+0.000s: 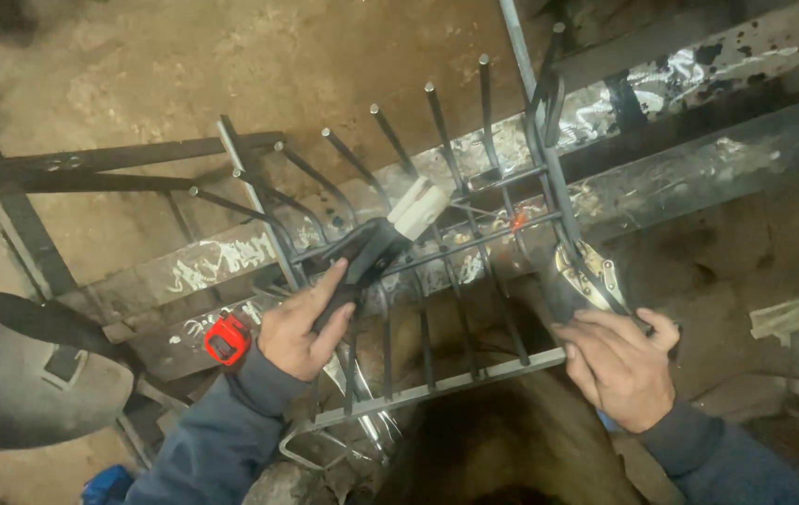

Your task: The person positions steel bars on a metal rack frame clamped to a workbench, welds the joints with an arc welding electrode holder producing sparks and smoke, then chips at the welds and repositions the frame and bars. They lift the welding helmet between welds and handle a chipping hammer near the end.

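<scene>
A metal grille [437, 243] is lying across the middle of the frame on steel beams [699, 140], its bars fanning toward the top. The left hand [301, 323] is gripping a black holder [362, 257] with a white tip, pressed against the bars at center. A small orange glow [517, 222] is showing on the grille just right of the tip. The right hand [619, 360] is clenching a clamp [582, 276] on the grille's right edge. A red tape measure [226, 339] is sitting near the left wrist, and a dark mask [25, 374] is lying at lower left.

Left hand [298, 323] curled in a closed grip, thumb extended, right hand [617, 360] clenched, both forearms in blue sleeves
</scene>
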